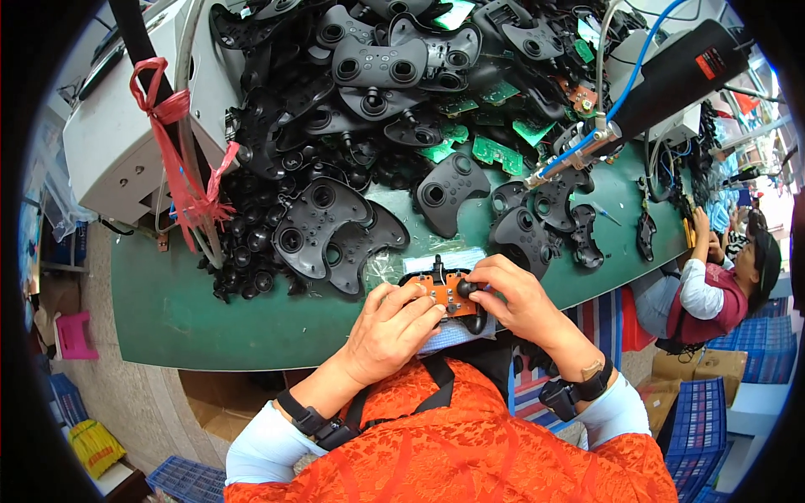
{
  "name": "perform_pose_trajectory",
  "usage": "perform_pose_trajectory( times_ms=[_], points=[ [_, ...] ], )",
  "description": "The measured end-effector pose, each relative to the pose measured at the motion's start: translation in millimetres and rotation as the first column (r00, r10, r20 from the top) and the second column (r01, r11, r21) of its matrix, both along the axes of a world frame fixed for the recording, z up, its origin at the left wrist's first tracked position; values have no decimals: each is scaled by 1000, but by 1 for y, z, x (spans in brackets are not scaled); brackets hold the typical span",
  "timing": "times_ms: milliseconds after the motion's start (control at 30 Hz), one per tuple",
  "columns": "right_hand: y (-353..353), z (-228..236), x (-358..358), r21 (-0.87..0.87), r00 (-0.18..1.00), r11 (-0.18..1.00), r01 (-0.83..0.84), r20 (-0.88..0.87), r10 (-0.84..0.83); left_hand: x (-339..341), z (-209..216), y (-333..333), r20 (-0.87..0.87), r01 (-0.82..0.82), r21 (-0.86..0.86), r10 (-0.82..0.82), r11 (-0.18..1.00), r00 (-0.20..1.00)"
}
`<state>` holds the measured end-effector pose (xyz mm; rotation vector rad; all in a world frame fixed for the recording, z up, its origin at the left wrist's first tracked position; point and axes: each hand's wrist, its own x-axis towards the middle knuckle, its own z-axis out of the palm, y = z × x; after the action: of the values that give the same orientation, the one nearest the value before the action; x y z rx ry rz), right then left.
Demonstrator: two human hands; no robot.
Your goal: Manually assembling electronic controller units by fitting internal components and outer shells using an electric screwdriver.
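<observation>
An orange circuit board (442,292) lies in an open black controller shell (475,322) at the table's near edge, over a light blue cloth (453,336). My left hand (392,329) steadies its left side, with bent fingertips on the board. Between the thumb and fingers of my right hand (524,299) is a black thumbstick cap (466,288), at the right part of the board. Whether the cap is seated on its stick cannot be told. Just beyond my hands are loose controller shells (317,223) and a dark controller front (451,191).
A heap of black controller shells (377,63) and green circuit boards (497,154) covers the far table. Thumbstick caps (249,251) pile up at left beside a white machine (138,126). A black powered screwdriver (671,80) hangs at right. Another person (704,293) sits farther right.
</observation>
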<state>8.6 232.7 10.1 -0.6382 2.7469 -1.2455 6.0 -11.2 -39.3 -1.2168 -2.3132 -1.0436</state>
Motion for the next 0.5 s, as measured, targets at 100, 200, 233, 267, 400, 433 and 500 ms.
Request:
perform_pose_trajectory(
  times_ms=[100,200,233,267,400,433,500],
  points=[
    [-4,11,0,176,997,984,17,-81,-3,1,1,-2,-2,-1,-14,1,1000,1000],
    [-4,16,-4,221,999,975,-18,-38,26,1,1,-2,-16,-13,-22,12,1000,1000],
    [-4,16,-4,224,999,975,-15,-37,24,0,1,-1,-21,-11,-23,10,1000,1000],
    [-4,15,-5,186,999,982,-34,-26,39,1,0,-1,-26,-13,-28,13,1000,1000],
    [-7,24,-10,255,993,960,-114,8,116,0,-1,-3,-41,-5,-42,3,999,999],
    [-7,25,-11,256,993,960,-114,9,116,0,-2,-3,-41,-7,-40,5,999,999],
    [-7,26,-11,302,989,942,-146,8,151,1,-3,-2,-43,-6,-36,4,999,999]
  ],
)
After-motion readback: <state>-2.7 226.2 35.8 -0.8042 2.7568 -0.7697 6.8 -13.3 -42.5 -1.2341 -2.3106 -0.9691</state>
